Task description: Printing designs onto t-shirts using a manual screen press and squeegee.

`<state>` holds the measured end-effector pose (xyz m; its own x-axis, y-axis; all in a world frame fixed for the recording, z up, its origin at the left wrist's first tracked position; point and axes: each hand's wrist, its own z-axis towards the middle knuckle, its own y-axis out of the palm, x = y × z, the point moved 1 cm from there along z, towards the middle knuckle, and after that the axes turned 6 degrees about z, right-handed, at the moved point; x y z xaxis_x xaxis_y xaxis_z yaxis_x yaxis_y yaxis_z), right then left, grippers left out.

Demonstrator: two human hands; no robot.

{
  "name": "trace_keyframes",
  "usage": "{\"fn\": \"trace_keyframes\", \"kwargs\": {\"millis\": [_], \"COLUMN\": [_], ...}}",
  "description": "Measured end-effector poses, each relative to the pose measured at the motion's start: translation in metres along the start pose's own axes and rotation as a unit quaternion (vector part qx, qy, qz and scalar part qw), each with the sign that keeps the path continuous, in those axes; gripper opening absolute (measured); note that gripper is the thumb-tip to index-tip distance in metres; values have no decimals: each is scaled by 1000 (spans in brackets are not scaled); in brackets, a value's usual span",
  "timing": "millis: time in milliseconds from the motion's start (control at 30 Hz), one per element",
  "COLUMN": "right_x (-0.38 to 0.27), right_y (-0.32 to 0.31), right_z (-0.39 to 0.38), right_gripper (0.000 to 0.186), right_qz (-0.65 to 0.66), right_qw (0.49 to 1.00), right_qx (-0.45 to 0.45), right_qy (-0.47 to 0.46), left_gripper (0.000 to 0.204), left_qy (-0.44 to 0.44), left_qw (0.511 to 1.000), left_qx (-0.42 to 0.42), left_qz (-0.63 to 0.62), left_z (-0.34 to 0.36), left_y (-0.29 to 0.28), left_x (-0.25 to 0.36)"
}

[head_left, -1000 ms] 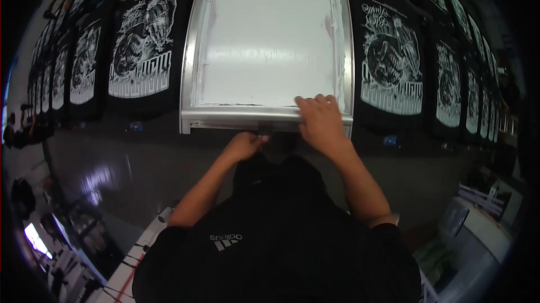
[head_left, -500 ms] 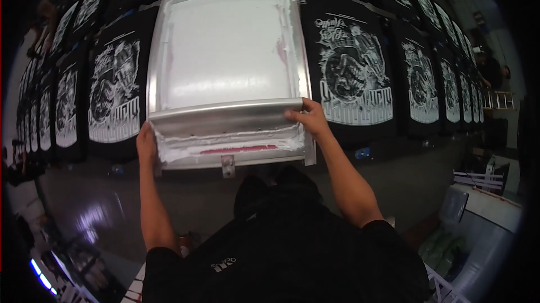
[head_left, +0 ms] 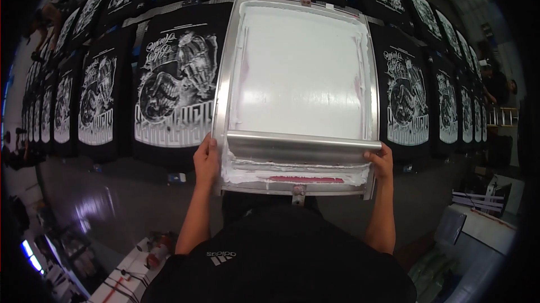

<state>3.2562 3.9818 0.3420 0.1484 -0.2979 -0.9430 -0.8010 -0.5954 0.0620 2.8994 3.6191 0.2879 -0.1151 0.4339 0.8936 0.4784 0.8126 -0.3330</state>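
Note:
A metal screen printing frame (head_left: 223,106) lies in front of me, its mesh (head_left: 301,72) coated with white ink. A wide silver squeegee (head_left: 304,146) spans the near part of the mesh, with thick white ink and a pinkish-red strip in front of it. My left hand (head_left: 206,161) is closed on the frame's left rail, near the squeegee's end. On the opposite side my right hand (head_left: 382,161) grips the right rail, its thumb against the squeegee's right end. The undersides of both grips are hidden.
A black shirt with a white print (head_left: 177,78) lies left of the frame, another printed shirt (head_left: 406,89) to its right. More printed shirts stretch away in rows. A white cart (head_left: 121,277) stands lower left, a ladder (head_left: 502,116) far right. A person (head_left: 496,81) is at the right edge.
The frame, with the squeegee on it, has shifted right and nearer in the view, both hands moving along on its sides. A large printed shirt now shows directly left of it.

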Motion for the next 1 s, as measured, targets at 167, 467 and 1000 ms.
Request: {"fn": "trace_keyframes", "kwargs": {"millis": [167,467,1000], "right_x": [-1,10,27], "right_y": [-74,-106,-95], "right_z": [28,84,76], "right_gripper": [36,38,37], "right_qz": [-1,-63,-13], "right_qw": [999,997,996], "right_qx": [-32,-47,-86], "right_qy": [25,15,-20], "left_gripper": [44,50,49], "left_qy": [16,-34,10], "left_qw": [999,998,998], "left_qx": [31,47,54], "left_qz": [9,9,9], "left_z": [-24,-7,0], "left_y": [60,93,93], "left_x": [14,5,-19]}}
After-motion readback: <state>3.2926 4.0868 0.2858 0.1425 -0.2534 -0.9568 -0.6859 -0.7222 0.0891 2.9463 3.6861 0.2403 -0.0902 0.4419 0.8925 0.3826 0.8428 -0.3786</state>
